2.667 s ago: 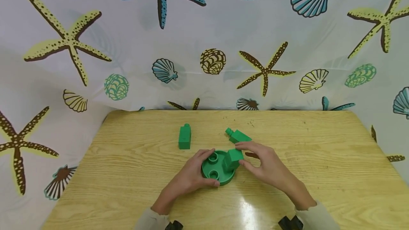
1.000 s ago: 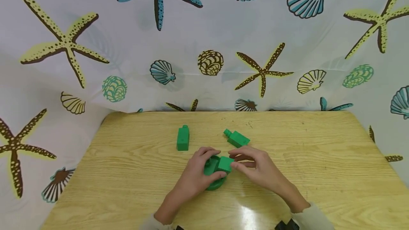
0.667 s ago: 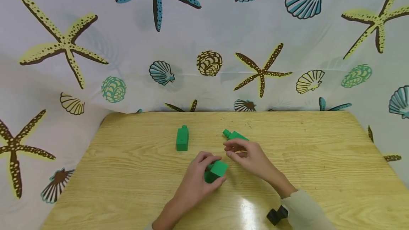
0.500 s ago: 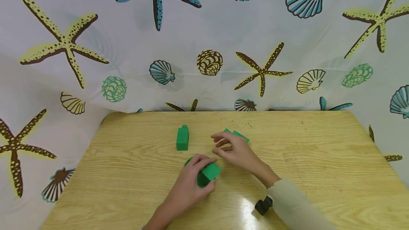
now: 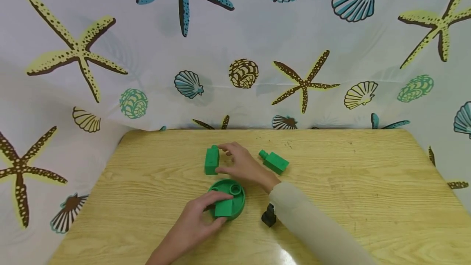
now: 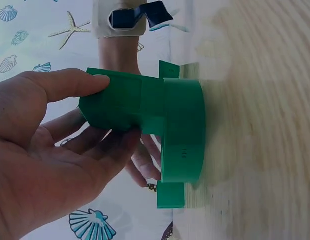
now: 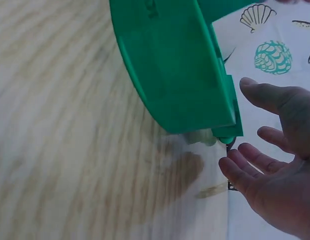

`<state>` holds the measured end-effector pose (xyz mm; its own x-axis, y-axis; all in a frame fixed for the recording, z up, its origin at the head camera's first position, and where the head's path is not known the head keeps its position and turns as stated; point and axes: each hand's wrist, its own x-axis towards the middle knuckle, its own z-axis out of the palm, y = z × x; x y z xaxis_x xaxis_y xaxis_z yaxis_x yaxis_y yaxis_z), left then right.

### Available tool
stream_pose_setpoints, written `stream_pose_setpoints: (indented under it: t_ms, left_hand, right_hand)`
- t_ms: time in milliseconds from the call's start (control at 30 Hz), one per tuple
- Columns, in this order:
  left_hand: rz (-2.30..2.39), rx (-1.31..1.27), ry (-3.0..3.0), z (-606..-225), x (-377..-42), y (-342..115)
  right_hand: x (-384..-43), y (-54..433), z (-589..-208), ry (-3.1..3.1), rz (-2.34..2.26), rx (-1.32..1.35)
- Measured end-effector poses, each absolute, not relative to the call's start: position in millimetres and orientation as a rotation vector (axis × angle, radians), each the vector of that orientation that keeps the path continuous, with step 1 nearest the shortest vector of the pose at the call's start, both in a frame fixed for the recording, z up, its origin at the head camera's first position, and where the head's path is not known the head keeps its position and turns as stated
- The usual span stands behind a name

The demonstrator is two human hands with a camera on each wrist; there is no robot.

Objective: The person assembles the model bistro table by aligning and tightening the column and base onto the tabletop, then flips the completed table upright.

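Note:
A round green base (image 5: 241, 204) with raised ring-shaped sockets sits on the wooden table; a green block (image 5: 223, 208) stands up from it. Pinched between thumb and fingers, the block is in my left hand (image 5: 194, 216); the left wrist view shows the same block (image 6: 117, 102) joined to the base (image 6: 186, 131). My right hand (image 5: 243, 166) reaches past the base to a second green block (image 5: 211, 162) with a knob at its far end. Its parted fingers are beside that block's right side, and whether they touch it I cannot tell.
A third green block (image 5: 276, 162) with a stepped knob lies tilted, right of my right hand. The wooden table (image 5: 349, 183) ends at the back against a cloth (image 5: 213, 105) printed with starfish and shells. My right forearm crosses over the table's front middle.
My right hand has let go of the block on the base and moved left to another block. My left hand has turned the base, drawn it left and towards me, and taken its block.

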<state>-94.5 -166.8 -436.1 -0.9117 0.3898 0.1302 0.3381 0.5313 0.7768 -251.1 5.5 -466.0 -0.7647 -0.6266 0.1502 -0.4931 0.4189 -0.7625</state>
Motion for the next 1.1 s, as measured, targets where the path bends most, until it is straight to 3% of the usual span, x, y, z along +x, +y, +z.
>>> stream_pose_setpoints:
  t_ms: [233, 467, 833, 1100]
  left_hand:
    - [1.380, 0.684, 2.665, -434.9, -92.4, -173.6]
    - [1.341, 0.518, 2.762, -435.9, -90.6, -167.1]
    - [1.355, 0.637, 2.889, -440.2, -109.1, -167.8]
    - [1.440, 0.562, 2.780, -442.3, -123.8, -167.3]
  right_hand:
    - [-263.9, -9.7, -472.3, 2.518, -1.214, -0.953]
    - [-264.5, -3.4, -469.9, 2.540, -1.284, -0.866]
    - [-256.0, 70.0, -451.6, 1.925, -1.846, -0.653]
    - [-240.6, 128.7, -442.8, 1.556, -1.989, -0.563]
